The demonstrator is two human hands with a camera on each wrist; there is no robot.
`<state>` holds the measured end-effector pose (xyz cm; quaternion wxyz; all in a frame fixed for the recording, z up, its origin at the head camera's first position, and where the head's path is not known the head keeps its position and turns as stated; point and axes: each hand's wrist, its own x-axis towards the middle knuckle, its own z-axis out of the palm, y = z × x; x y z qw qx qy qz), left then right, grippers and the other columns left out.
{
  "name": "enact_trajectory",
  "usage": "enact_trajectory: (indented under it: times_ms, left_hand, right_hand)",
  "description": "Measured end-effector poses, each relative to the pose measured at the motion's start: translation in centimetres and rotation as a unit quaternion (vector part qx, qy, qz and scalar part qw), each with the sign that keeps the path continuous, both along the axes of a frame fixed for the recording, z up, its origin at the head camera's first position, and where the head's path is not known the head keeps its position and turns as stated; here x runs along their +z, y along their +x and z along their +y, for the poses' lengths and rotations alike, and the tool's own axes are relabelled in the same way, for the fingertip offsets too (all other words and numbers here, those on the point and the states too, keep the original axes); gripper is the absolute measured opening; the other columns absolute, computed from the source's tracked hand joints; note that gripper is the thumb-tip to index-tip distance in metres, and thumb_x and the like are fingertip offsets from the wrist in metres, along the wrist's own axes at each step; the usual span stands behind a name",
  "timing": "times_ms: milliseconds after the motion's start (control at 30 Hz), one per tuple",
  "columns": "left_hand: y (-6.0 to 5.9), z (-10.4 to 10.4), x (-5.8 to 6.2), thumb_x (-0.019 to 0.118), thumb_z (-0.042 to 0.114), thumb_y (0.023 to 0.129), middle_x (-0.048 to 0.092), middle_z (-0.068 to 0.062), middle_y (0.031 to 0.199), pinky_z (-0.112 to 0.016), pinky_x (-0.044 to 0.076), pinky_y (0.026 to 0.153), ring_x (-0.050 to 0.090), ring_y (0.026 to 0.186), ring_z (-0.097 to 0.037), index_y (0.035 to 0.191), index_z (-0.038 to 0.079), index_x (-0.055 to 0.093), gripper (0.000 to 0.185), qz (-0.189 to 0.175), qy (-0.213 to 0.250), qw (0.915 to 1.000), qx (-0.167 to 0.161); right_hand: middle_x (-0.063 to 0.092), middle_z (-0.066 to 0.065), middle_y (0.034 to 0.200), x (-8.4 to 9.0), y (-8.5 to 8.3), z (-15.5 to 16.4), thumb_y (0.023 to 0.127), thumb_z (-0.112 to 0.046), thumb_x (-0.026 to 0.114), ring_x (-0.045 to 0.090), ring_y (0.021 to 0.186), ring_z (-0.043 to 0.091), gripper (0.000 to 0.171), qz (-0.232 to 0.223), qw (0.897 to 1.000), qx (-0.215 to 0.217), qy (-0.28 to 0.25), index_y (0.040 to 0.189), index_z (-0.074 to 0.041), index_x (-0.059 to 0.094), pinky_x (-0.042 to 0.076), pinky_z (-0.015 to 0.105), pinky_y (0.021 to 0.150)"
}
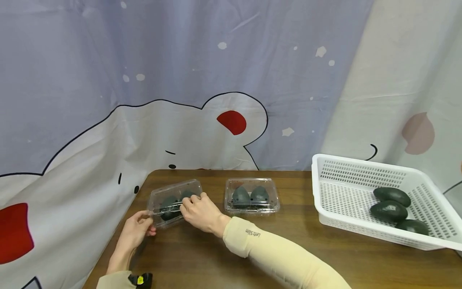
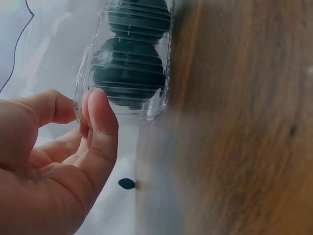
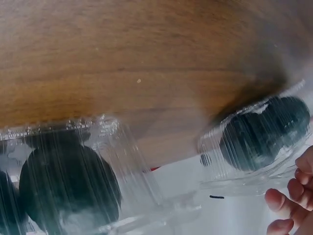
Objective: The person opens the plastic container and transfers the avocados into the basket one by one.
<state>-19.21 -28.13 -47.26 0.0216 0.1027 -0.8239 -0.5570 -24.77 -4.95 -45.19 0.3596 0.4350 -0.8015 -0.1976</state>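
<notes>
A clear plastic clamshell box [image 1: 157, 200] with dark green avocados [image 2: 128, 73] inside sits at a slant near the table's left edge. My left hand [image 1: 135, 229] pinches the rim at its left corner, thumb and index finger meeting on the clear plastic in the left wrist view. At the box's front right, my right hand [image 1: 202, 212] holds the rim with curled fingers, covering part of one avocado. Fingertips [image 3: 275, 199] of the right hand show by the rim in the right wrist view. Farther right stands a second clamshell box [image 1: 273, 200] holding two avocados [image 1: 259, 196].
At the right, a white perforated basket [image 1: 346, 224] holds three avocados [image 1: 389, 211]. The brown wooden table [image 1: 202, 257] runs back to a printed curtain [image 1: 187, 136], which also hangs along the left side. A black wrist strap [image 1: 146, 280] circles the left wrist.
</notes>
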Motion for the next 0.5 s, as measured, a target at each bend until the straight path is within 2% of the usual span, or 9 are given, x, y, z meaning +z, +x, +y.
enact_trajectory:
  times_ms: [133, 267, 500]
  left_hand:
    - [0.3, 0.0, 0.1, 0.047, -0.001, 0.097, 0.062, -0.012, 0.076, -0.029, 0.055, 0.063, 0.064, 0.065, -0.018, 0.131, -0.012, 0.043, 0.037, -0.009, 0.002, 1.0, -0.002]
    - [0.5, 0.0, 0.3, 0.048, 0.001, 0.098, 0.062, -0.013, 0.079, -0.029, 0.055, 0.064, 0.064, 0.067, -0.018, 0.131, -0.011, 0.043, 0.036, -0.005, -0.001, 1.0, -0.005]
    - [0.3, 0.4, 0.3, 0.044, 0.006, 0.098, 0.059, -0.011, 0.077, -0.03, 0.055, 0.063, 0.064, 0.066, -0.02, 0.131, -0.013, 0.041, 0.038, -0.029, 0.01, 0.9995, -0.004]
  right_hand:
    - [0.052, -0.005, 0.086, 0.8, -0.2, 0.2, 0.095, -0.023, 0.056, 0.053, 0.07, 0.013, 0.007, -0.028, 0.999, 0.0, -0.031, 0.09, -0.022, 0.061, 0.041, 0.028, 0.053]
    - [0.053, -0.005, 0.085, 2.5, -0.6, 0.4, 0.09, -0.022, 0.061, 0.055, 0.072, 0.013, 0.002, -0.039, 0.997, -0.006, -0.065, 0.091, -0.02, 0.061, 0.038, 0.027, 0.049]
    - [0.053, -0.002, 0.089, 5.0, -1.4, 0.6, 0.095, -0.017, 0.059, 0.05, 0.071, 0.015, 0.003, -0.05, 0.995, 0.002, -0.08, 0.098, -0.018, 0.06, 0.036, 0.026, 0.048]
